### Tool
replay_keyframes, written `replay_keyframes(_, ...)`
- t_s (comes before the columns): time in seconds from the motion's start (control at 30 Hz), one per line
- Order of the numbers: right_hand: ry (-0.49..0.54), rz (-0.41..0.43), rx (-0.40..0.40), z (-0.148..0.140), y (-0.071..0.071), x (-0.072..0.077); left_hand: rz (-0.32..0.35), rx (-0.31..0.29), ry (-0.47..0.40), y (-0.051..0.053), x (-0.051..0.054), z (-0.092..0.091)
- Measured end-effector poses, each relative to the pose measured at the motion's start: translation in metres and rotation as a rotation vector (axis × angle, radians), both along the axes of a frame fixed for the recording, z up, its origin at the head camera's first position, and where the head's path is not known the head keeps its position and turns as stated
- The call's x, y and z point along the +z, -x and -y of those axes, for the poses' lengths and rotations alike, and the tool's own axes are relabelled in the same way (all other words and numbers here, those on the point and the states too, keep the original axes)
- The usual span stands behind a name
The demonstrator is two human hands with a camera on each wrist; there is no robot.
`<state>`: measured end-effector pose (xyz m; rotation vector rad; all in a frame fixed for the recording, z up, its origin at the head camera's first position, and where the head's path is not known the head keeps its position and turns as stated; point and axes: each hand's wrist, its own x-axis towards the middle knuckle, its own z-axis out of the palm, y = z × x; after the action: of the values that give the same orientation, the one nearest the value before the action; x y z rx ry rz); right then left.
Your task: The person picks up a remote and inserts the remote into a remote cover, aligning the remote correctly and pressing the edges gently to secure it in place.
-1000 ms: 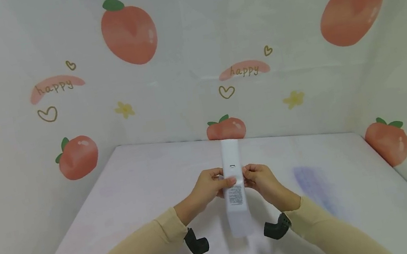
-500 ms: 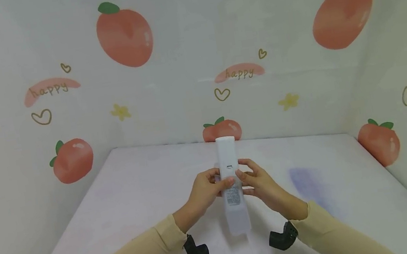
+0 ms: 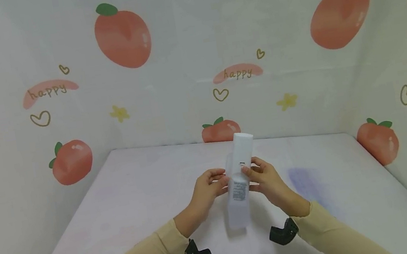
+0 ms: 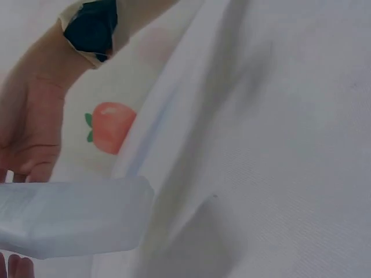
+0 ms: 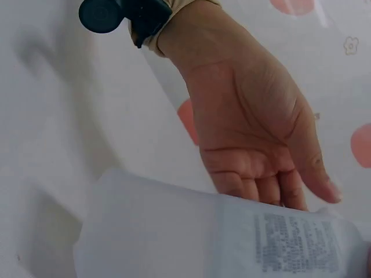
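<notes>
In the head view the white container (image 3: 238,211) is sitting just right of the centre of the frame, its top leaning toward the upper right and its lower end apparently hanging above the bench (image 3: 149,187); the right hand (image 3: 268,181) is holding it at mid-height, its grip pinching narrowly with the thumb pressing on the face above the printed label (image 3: 240,191) and the fingers reaching behind, while the left hand (image 3: 206,188) is touching or nearly touching the left edge. In the left wrist view the container is running in from the lower left border, its milky, blunt end pointing toward the middle of the frame, and the right hand is reaching down behind it at the left; the walls are looking smooth and thin, so the piece is probably handling as light, fairly stiff plastic, rather slippery but hardly fragile, though how full it is nobody is telling from here. In the right wrist view the container is stretching across the bottom of the frame, label toward the lower right, with the left hand hanging above it in the centre, fingers passing behind the upper edge and thumb standing apart, that grip looking wide; the area around the label is seeming the best place for holding, thumb opposing fingers, since the thinner-looking end is perhaps flexing under a hard squeeze
</notes>
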<state>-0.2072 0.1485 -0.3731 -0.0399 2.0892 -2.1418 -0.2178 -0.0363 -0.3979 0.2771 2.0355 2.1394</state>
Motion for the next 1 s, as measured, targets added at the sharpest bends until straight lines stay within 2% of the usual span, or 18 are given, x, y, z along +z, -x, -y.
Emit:
replay_keyframes(0.17, -0.01, -0.006, 0.01, 0.002, 0.0, -0.003, 0.029, 0.06, 0.027, -0.001, -0.002, -0.002)
replay_keyframes(0.33, -0.081, -0.072, 0.028, 0.005, -0.002, -0.006, 0.07, 0.13, -0.047, 0.0, -0.001, -0.007)
replay_keyframes(0.47, -0.122, -0.12, 0.056, 0.009, -0.004, -0.006, 0.155, 0.157, -0.092, 0.005, 0.003, -0.009)
replay_keyframes(0.6, -0.146, -0.099, 0.07, 0.014, -0.005, -0.006, 0.238, 0.158, -0.081, 0.011, 0.009, -0.008)
replay_keyframes(0.7, -0.152, -0.072, 0.076, 0.017, -0.007, -0.006, 0.327, 0.152, -0.072, 0.017, 0.013, -0.008)
replay_keyframes(0.8, -0.158, -0.048, 0.082, 0.019, -0.009, -0.008, 0.44, 0.127, -0.1, 0.021, 0.015, -0.009)
replay_keyframes(0.87, -0.163, -0.036, 0.079, 0.019, -0.009, -0.007, 0.488, 0.097, -0.122, 0.022, 0.017, -0.008)
replay_keyframes(0.93, -0.162, -0.034, 0.063, 0.018, -0.007, -0.006, 0.486, 0.066, -0.122, 0.023, 0.017, -0.008)
replay_keyframes(1.0, -0.156, -0.036, 0.05, 0.017, -0.004, -0.004, 0.438, 0.057, -0.099, 0.022, 0.018, -0.007)
